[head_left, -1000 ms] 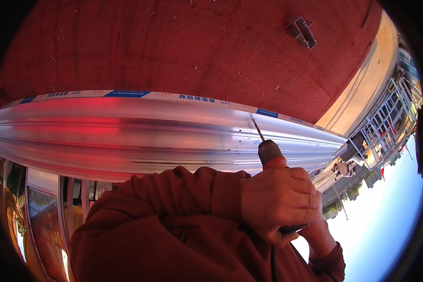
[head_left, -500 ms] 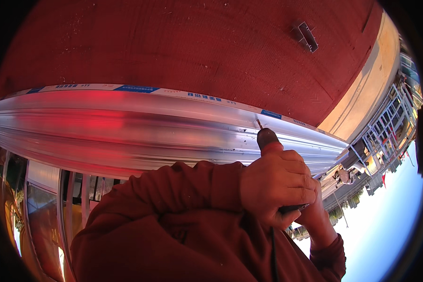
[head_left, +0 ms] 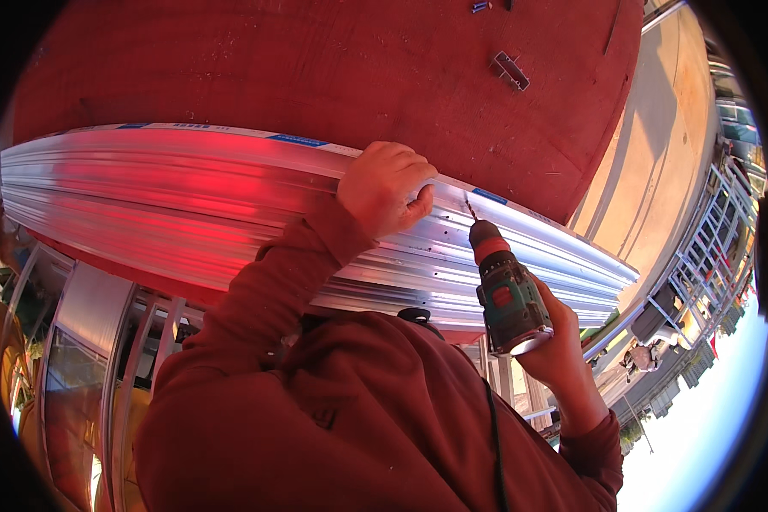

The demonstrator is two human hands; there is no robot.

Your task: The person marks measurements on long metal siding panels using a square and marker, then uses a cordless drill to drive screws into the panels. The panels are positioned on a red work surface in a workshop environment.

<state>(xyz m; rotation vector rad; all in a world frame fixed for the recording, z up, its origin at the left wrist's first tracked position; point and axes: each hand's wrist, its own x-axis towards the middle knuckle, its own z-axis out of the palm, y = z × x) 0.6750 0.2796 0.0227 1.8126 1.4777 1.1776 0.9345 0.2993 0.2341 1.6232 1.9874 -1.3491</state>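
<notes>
My right hand (head_left: 559,333) is wrapped round the grip of a dark green cordless drill (head_left: 512,299), which points away from me. Its thin drill bit (head_left: 471,209) has the tip at or just over the surface of a long silver aluminium profile (head_left: 273,183); contact is hard to tell. To the left of the bit, my left hand (head_left: 388,189) is closed over the far edge of that profile, fingers curled and thumb on the near side. Several small dark holes or specks show on the ribbed metal beside the bit.
More ribbed aluminium profiles (head_left: 188,247) lie side by side towards me. Beyond them is a red tabletop (head_left: 316,68), with a short dark profile offcut (head_left: 511,71) and small blue pieces (head_left: 480,7) on it. Metal frames (head_left: 115,341) stand at the lower left; a metal rack (head_left: 708,230) is at right.
My left hand has left the drill and moved left onto the profile's far edge. The drill body now shows, still in my right hand. The view has shifted somewhat.
</notes>
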